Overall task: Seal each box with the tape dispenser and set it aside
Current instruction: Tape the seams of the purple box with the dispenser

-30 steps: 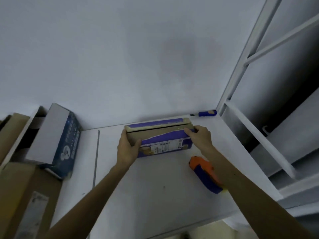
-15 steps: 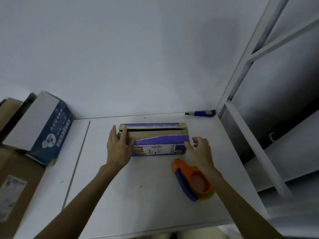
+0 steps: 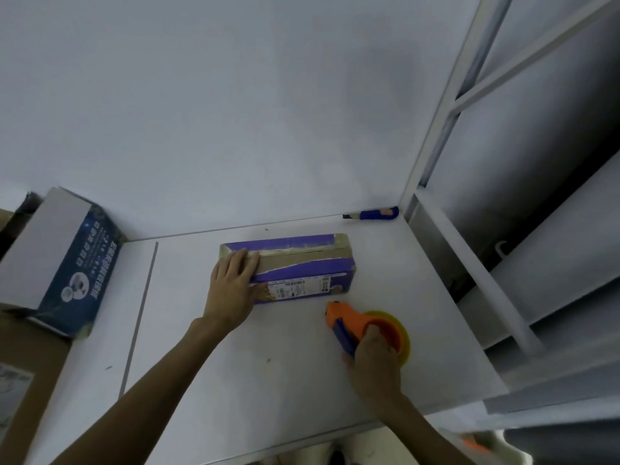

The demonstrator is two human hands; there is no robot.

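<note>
At the far left, brown cartons [image 3: 30,357] sit off the edge of the desk [image 3: 268,380], and a dark blue box [image 3: 67,263] with a white top leans on the desk's left end, well apart from the work. Next comes the left hand [image 3: 233,286]: its fingers lie straight and flat over the left end of the purple box [image 3: 302,266], pressing the top flaps down where a moment ago it only cupped that end. The purple box lies lengthwise near the back of the desk, its flaps closed along a seam that shows torn paper and old tape (no fresh strip that I can make out). The real change is further right. A second ago the right hand [image 3: 375,367] was steadying the box's right end; now it has left the box and its fingers curl round the orange tape dispenser [image 3: 362,327], which rests on the desk just in front of the box's right corner. So the closing of the flaps looks finished and the sealing step is about to start. The dispenser still has to be lifted and brought to the seam. Beyond, a blue utility knife [image 3: 372,214] lies against the back wall beside a white frame [image 3: 432,135].
</note>
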